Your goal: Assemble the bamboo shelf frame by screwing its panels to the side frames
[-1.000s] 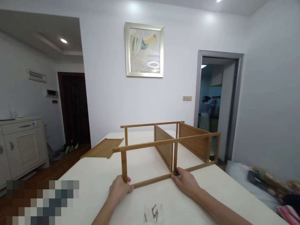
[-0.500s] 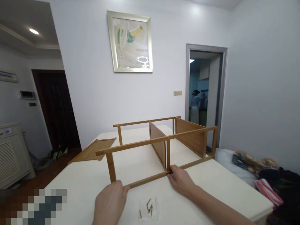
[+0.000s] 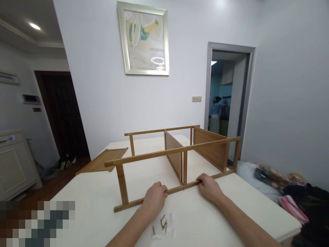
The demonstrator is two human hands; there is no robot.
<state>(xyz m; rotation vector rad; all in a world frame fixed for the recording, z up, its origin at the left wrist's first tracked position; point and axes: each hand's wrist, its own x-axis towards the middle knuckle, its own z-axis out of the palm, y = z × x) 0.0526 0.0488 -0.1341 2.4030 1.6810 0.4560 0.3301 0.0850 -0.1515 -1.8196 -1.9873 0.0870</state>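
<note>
A wooden shelf frame (image 3: pixel 144 157) lies on its side on the white table (image 3: pixel 87 199), with two panels standing between its long rails. My left hand (image 3: pixel 155 198) is closed around the near bottom rail, left of the middle crosspiece. On the same rail, right of that crosspiece, my right hand (image 3: pixel 209 188) grips with curled fingers. A clear plastic bag (image 3: pixel 168 226) holding several screws lies in front of the frame, just below my left hand. Farther left, a loose wooden panel (image 3: pixel 101 162) rests flat by the table's edge.
Clothes and bags are heaped to the right of the table, among them a pink striped cloth (image 3: pixel 293 208). Behind is a wall with a framed picture (image 3: pixel 146 39). Through a doorway a person (image 3: pixel 216 111) stands in another room. A pale cabinet (image 3: pixel 17 168) is at the left.
My left hand has moved right along the near rail from the frame's left corner. My right hand has shifted right, away from the middle crosspiece. The view has tilted slightly.
</note>
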